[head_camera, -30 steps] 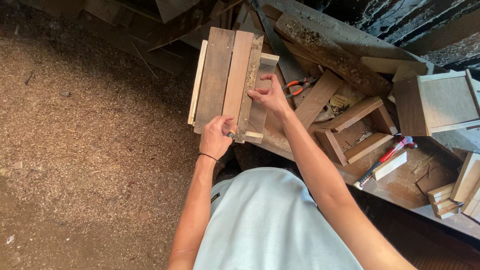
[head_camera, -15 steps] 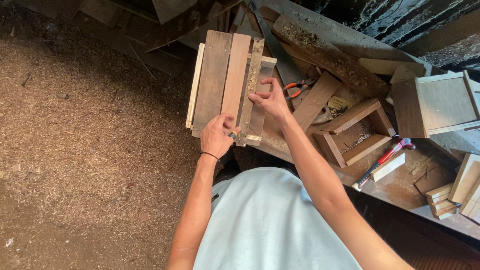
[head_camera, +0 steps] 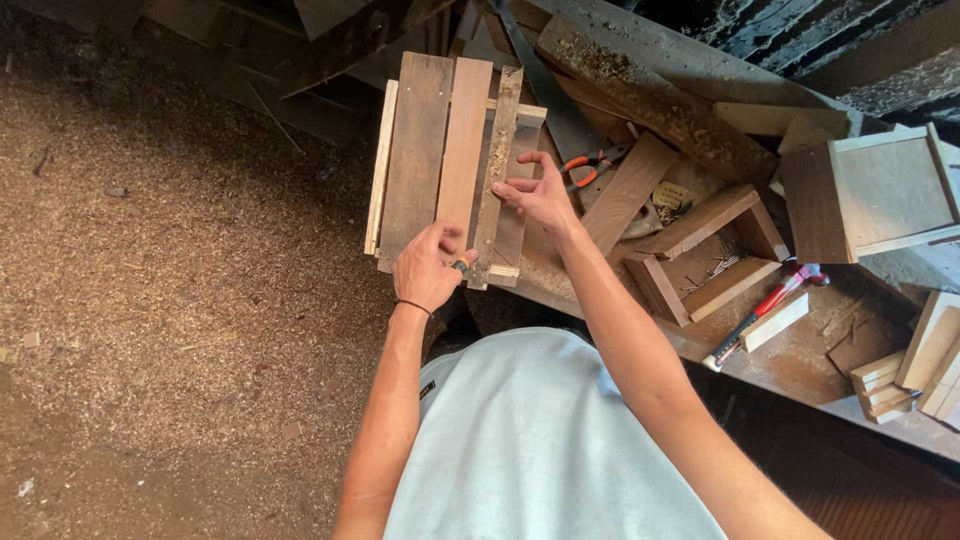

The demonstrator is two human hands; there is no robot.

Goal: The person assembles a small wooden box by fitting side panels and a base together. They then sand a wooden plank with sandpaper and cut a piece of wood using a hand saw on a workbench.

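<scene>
Head view showed the slatted wooden panel point(head_camera: 440, 160) on the workbench edge point(head_camera: 800, 365), left hand point(head_camera: 428, 268) pinching its lower end, right hand point(head_camera: 540, 195) open, steadying one slat. It looked stiff, light, splintery; best gripped along edges.

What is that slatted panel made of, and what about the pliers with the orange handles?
The slatted panel looks like bare, unpainted wood: brown and tan boards with visible grain, rough edges and sawdust on one slat. The pliers seem to be dark metal at the tips, with orange handles that are probably plastic or rubber; they are too small to tell which.
</scene>
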